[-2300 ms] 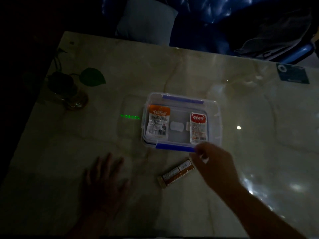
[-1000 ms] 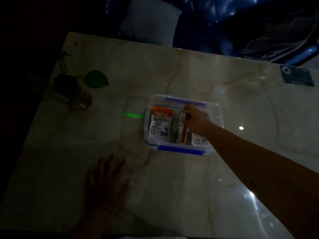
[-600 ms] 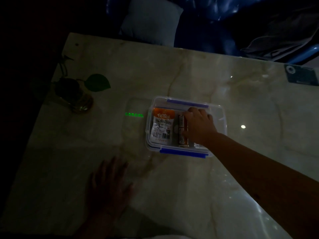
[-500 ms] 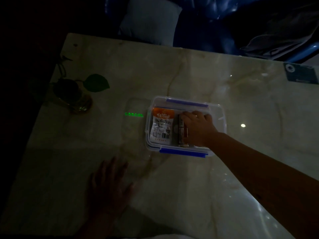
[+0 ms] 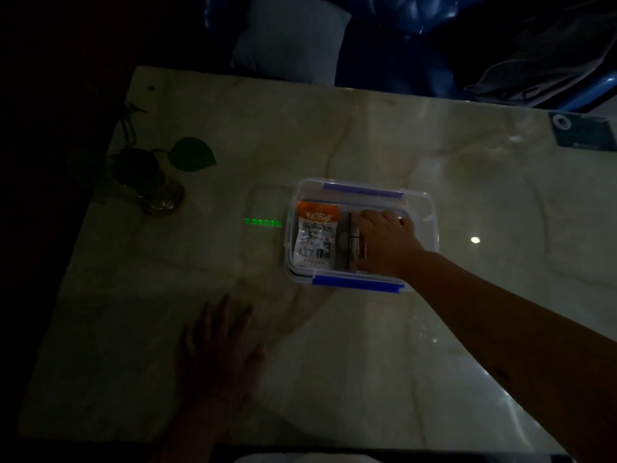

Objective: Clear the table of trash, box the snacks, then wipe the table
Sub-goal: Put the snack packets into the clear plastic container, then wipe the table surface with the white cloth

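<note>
A slim brown snack bar point(image 5: 354, 243) is being pressed into the clear, blue-latched plastic box point(image 5: 430, 212) by the right hand point(image 5: 387, 243), fingers curled over it; the left hand point(image 5: 217, 349) lies flat and released on the marble counter point(image 5: 467, 182). Lidding seems next.

Take the box point(image 5: 430, 208) mid-table point(image 5: 434, 345) as your landmark. Inside it, a snack packet point(image 5: 315, 240) lies at the left, a snack bar point(image 5: 353, 243) just right of it under your right hand point(image 5: 387, 247). Your left hand point(image 5: 218, 352) lies flat on the table, nearer you and leftward. A potted plant point(image 5: 150, 182) stands far left.
</note>
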